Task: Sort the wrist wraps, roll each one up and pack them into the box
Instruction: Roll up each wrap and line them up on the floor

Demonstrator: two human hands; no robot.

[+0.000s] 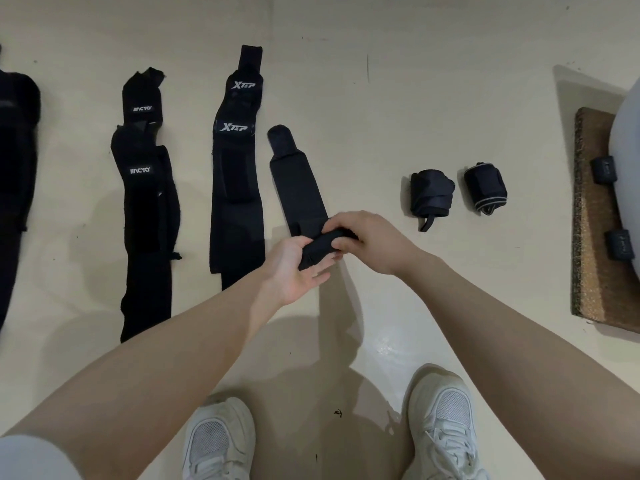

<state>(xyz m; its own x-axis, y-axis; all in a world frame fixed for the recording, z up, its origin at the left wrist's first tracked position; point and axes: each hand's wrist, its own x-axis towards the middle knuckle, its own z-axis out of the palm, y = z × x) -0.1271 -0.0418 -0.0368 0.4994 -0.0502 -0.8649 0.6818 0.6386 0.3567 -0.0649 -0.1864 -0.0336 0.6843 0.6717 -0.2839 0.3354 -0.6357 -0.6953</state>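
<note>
I've got both hands, left hand (294, 268) and right hand (367, 240), pinching the wrist wrap (299, 188) roll — loosen grip and it springs open

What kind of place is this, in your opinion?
Probably a home floor or a small gym corner, though it is hard to be sure: a bare glossy cream floor, sports wrist wraps laid out in a row, a cork board at the right, and white trainers.

Both hands grip near end of plain black wrap (301, 188) on floor (415, 98): left hand (294, 268) palm-up under rolled end, right hand (367, 237) over it. Two rolled wraps (431, 192) lie right.
</note>
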